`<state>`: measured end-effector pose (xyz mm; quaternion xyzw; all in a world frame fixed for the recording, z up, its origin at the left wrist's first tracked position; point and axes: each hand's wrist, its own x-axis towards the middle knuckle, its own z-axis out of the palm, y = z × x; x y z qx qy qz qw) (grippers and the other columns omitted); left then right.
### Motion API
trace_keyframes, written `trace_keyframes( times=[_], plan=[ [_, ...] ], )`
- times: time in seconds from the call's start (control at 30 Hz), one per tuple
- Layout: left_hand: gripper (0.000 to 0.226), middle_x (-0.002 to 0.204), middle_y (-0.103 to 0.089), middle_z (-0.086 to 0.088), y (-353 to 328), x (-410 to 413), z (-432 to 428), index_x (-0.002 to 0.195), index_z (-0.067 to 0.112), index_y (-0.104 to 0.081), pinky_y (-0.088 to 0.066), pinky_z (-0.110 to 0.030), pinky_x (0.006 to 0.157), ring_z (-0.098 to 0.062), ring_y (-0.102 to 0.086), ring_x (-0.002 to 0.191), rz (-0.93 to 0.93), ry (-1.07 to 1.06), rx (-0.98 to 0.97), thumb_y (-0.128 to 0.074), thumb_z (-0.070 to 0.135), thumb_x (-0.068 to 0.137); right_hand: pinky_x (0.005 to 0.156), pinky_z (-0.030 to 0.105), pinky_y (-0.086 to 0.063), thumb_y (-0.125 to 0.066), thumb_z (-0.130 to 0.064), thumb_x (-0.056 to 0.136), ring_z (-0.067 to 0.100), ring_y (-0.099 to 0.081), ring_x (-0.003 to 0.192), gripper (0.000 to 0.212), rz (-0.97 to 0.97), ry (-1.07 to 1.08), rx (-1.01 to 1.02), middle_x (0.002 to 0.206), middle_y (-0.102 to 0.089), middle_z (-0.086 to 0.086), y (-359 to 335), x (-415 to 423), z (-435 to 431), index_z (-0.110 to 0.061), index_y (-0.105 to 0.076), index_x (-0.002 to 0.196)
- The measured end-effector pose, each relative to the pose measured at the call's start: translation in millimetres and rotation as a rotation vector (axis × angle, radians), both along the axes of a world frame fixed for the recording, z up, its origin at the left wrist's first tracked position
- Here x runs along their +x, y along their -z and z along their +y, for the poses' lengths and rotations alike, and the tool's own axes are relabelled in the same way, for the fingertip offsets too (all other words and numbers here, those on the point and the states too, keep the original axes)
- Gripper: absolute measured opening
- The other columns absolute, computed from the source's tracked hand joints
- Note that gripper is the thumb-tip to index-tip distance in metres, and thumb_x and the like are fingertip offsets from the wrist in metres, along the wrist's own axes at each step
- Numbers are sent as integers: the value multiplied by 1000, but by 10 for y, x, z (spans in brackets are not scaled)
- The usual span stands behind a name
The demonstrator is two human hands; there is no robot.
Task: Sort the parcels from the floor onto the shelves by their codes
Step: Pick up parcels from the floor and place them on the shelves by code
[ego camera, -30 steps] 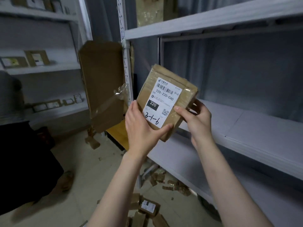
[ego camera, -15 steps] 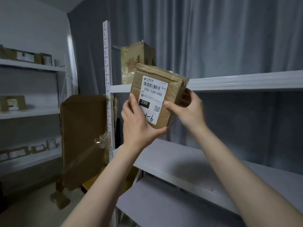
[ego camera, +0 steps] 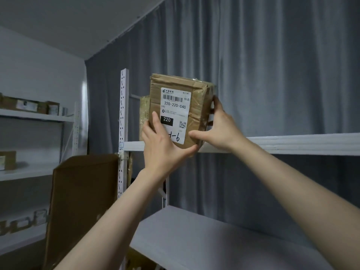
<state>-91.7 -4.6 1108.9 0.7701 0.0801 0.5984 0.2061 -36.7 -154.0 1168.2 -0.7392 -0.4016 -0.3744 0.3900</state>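
Steadying the parcel at the upper shelf, left hand and right hand clamp fingers on its edges; seemingly light, stiff, tape-slick.

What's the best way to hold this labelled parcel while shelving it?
Grip the parcel by its left and right edges, a hand from each side, as the left hand and right hand do: it stands upright, label toward you, sides reachable at the shelf front.

Parcel — up from middle shelf height to the top shelf front edge
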Motion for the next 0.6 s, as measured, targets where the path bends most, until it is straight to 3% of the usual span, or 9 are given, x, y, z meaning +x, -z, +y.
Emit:
trace_keyframes(
  times=[0.13, 0.23, 0.3, 0.37, 0.47, 0.6],
  plan=[
    [147, 145, -25, -22, -259, 328, 36, 154, 4, -3, -28, -44, 116, -38, -25, 137, -5, 3, 8, -64, 80, 44, 90, 45, -55, -87, -41, 60, 31, -67, 104, 109, 4, 24, -15, 129, -61, 6, -271, 285, 33, -18, -23, 146],
    [150, 145, -25, -21, -406, 606, 21, 154, 4, -2, -25, -41, 117, -37, -24, 138, 1, 38, -23, -56, 84, 40, 91, 47, -54, -79, -53, 51, 31, -64, 111, 112, -6, 42, -5, 131, -60, 5, -435, 498, 35, -18, -26, 144],
    [151, 145, -24, -21, -477, 809, 10, 154, 4, -1, -23, -41, 116, -37, -23, 138, 8, 85, -53, -62, 84, 42, 97, 45, -51, -74, -59, 47, 28, -59, 119, 119, -2, 66, 1, 136, -57, 4, -505, 653, 42, -19, -23, 148],
    [147, 144, -25, -22, -528, 1012, -4, 154, 3, -1, -24, -41, 115, -37, -25, 135, 25, 110, -82, -74, 76, 50, 104, 44, -45, -79, -52, 55, 28, -53, 127, 123, 23, 89, 2, 142, -52, 9, -544, 805, 51, -18, -13, 153],
    [145, 143, -27, -22, -592, 1291, -14, 153, 2, -1, -26, -42, 113, -38, -28, 133, 54, 123, -114, -78, 73, 53, 109, 40, -41, -81, -36, 71, 29, -48, 132, 114, 61, 114, 5, 146, -47, 12, -575, 1067, 77, -13, -8, 155],
    [145, 144, -25, -22, -613, 1610, 43, 154, 3, 1, -26, -41, 113, -38, -27, 134, 101, 142, -139, -81, 69, 53, 98, 34, -43, -77, -35, 78, 31, -50, 127, 98, 157, 166, -39, 141, -51, 12, -588, 1378, 138, -9, -15, 150]
  ],
)
